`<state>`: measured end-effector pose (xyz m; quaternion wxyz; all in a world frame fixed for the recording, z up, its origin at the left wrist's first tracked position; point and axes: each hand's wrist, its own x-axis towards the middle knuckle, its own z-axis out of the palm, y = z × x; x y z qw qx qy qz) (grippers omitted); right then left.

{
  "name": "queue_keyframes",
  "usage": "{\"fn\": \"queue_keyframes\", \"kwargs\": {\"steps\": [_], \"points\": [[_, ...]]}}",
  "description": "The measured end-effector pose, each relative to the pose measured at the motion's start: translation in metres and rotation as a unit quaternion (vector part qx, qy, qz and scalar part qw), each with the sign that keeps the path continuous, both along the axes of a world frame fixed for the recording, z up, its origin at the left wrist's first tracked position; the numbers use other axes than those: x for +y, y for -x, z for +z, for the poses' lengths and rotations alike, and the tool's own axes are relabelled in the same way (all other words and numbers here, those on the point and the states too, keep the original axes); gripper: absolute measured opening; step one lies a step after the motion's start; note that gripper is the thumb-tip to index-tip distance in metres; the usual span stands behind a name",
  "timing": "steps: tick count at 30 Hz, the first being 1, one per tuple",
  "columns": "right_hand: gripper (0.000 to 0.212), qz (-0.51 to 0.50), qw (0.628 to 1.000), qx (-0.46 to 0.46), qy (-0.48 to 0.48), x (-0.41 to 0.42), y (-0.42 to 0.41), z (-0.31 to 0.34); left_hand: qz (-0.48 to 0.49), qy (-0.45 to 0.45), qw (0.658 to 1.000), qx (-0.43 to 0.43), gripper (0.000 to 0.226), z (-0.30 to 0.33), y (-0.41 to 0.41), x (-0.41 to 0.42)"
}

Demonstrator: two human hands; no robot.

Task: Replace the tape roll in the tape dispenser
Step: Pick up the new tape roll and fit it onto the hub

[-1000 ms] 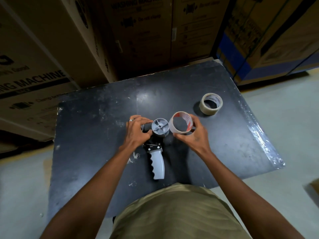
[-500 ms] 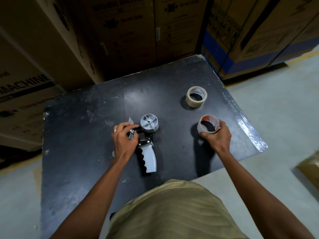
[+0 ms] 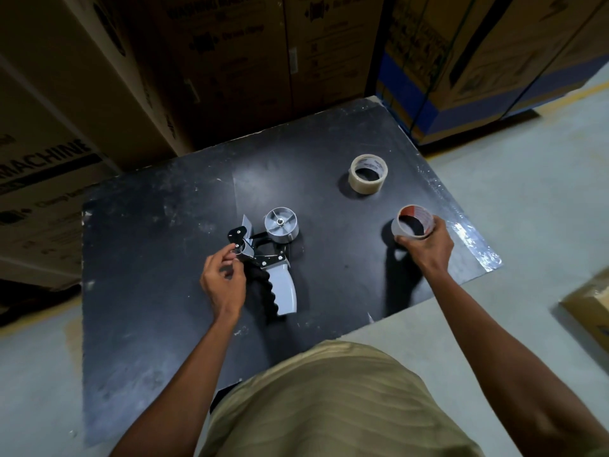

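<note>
Left hand (image 3: pixel 224 282) sat at the near-left side of the tape dispenser (image 3: pixel 267 255), fingers curled, thumb and forefinger pinching the small roller (image 3: pixel 242 250) at the dispenser's front end. Right hand (image 3: pixel 426 249) was well to the right of the dispenser, close to the right edge of the black table (image 3: pixel 148 258), fingers wrapped around the nearly used-up tape roll (image 3: pixel 413 222); that roll had a red-printed core and stood tilted, its opening facing up and left. Could not tell whether it touched the table or was held just off it.

Dispenser lay flat on its side near the table's middle. Its grey spoked hub (image 3: pixel 281 224) pointed up, bare, no roll on it. The grey handle (image 3: pixel 285 290) with the black wavy grip ran from the dispenser toward the person. A black bracket and a pale blade flap (image 3: pixel 247 224) stuck out on the hub's left.

Full tape roll (image 3: pixel 368 173) lay flat, beyond and to the right of the dispenser, well apart from it and from the held roll, untouched by either hand.

Cardboard boxes (image 3: pixel 230 61) were stacked beyond the table's far edge, one to the far left printed with "MACHINE". Another box corner (image 3: pixel 590 311) showed on the floor, far right of the dispenser. Person's khaki shirt (image 3: pixel 329 407) filled the near bottom.
</note>
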<state>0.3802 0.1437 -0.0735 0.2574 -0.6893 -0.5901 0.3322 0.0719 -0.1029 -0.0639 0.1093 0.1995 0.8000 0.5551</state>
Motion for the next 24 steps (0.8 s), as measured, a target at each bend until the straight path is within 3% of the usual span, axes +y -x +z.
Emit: {"fn": "queue_keyframes", "kwargs": {"steps": [5, 7, 12, 18, 20, 24], "points": [[0.117, 0.0, 1.0, 0.014, 0.006, -0.002, 0.007, 0.006, -0.011, 0.021, 0.998, -0.05, 0.041, -0.014, 0.001, -0.012], [0.122, -0.003, 1.0, 0.008, -0.003, -0.009, 0.01, 0.012, -0.011, 0.025, 0.997, -0.066, 0.04, -0.017, 0.0, -0.018], [0.114, 0.022, 0.998, -0.02, -0.05, -0.037, 0.026, 0.027, -0.025, 0.038, 0.996, -0.08, 0.032, -0.024, -0.003, -0.03], [0.097, 0.163, 0.985, 0.025, -0.044, -0.095, 0.071, 0.028, -0.049, 0.061, 0.99, -0.116, 0.026, -0.029, -0.006, -0.039], [0.085, 0.205, 0.977, 0.062, 0.001, -0.117, 0.09, 0.028, -0.056, 0.059, 0.988, -0.132, 0.025, -0.026, -0.008, -0.038], [0.07, 0.246, 0.945, 0.106, 0.186, -0.15, 0.123, 0.02, -0.058, 0.055, 0.983, -0.167, 0.019, -0.024, -0.012, -0.035]]}}
